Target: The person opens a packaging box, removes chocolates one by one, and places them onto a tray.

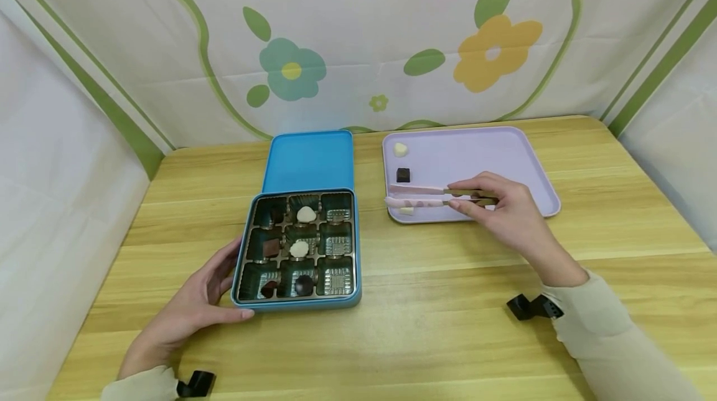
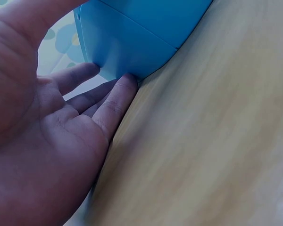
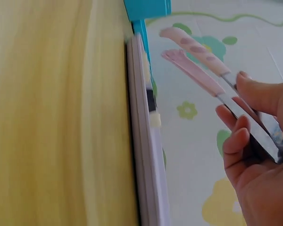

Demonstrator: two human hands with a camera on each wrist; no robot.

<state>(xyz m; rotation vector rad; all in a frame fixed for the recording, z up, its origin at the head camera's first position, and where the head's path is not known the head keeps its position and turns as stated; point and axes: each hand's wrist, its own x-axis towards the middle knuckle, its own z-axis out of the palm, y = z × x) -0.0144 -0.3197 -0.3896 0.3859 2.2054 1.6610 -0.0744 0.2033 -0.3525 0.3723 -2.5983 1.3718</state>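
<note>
White side cloth [image 1: 50, 158] with a green stripe at far left, meets the wood-grain table [image 1: 403, 301]. Left hand [image 1: 198, 295] loose, fingers against left side of blue box [image 1: 330, 304], thumb at its near-left corner. Chocolates [image 1: 304, 285] sit in left and middle columns of the nine-cell insert [image 1: 337, 278]; far-left cell too dark to read. Blue lid [image 1: 309, 161] right behind box, far end near table's back edge. Floral backdrop [image 1: 364, 30] runs across the back. Strip of wood separates box and lilac tray [image 1: 493, 158]; wider stretch in front of both. Tray's left side: pale piece [image 1: 400, 149], dark cube [image 1: 403, 175], second pale piece [image 1: 407, 210] partly behind pink-tipped tongs [image 1: 417, 203]. Right hand [image 1: 506, 211] grasps the tongs, arms spread, raised over tray's near-left part.
</note>
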